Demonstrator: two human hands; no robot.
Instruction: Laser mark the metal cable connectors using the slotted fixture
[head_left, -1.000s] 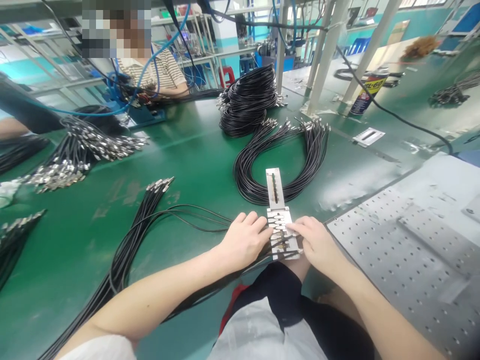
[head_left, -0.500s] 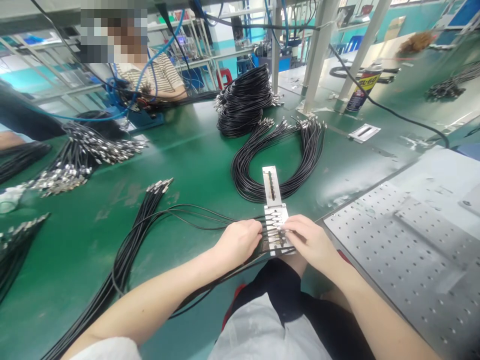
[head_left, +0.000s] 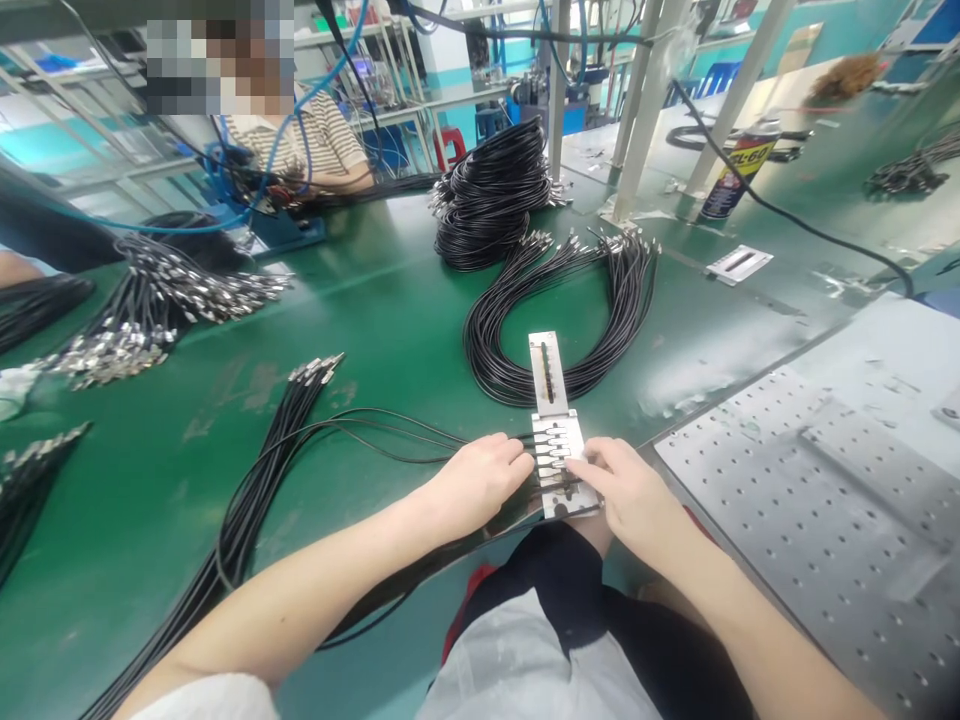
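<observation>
A small metal fixture (head_left: 559, 500) lies at the table's near edge, its slotted lid (head_left: 556, 385) swung back away from me. Several silver cable connectors (head_left: 551, 450) sit side by side in its grooves, their black cables (head_left: 405, 432) running off to the left. My left hand (head_left: 484, 485) is closed around the cables just left of the fixture; its fingertips partly hide them. At the fixture's right side, my right hand (head_left: 634, 490) has its fingers apart, and one digit touches the end of a lower connector.
Cable bundles lie at left (head_left: 277, 470), behind the fixture (head_left: 487, 350) and in a coiled stack (head_left: 491, 200). A spray can (head_left: 739, 170) stands by the frame posts. A perforated metal plate (head_left: 787, 500) is at right. Across the table sits another person (head_left: 322, 140).
My right hand has loosened from its pinch at the connectors and moved slightly right and down. My left hand stays beside the fixture. The camera view has shifted slightly.
</observation>
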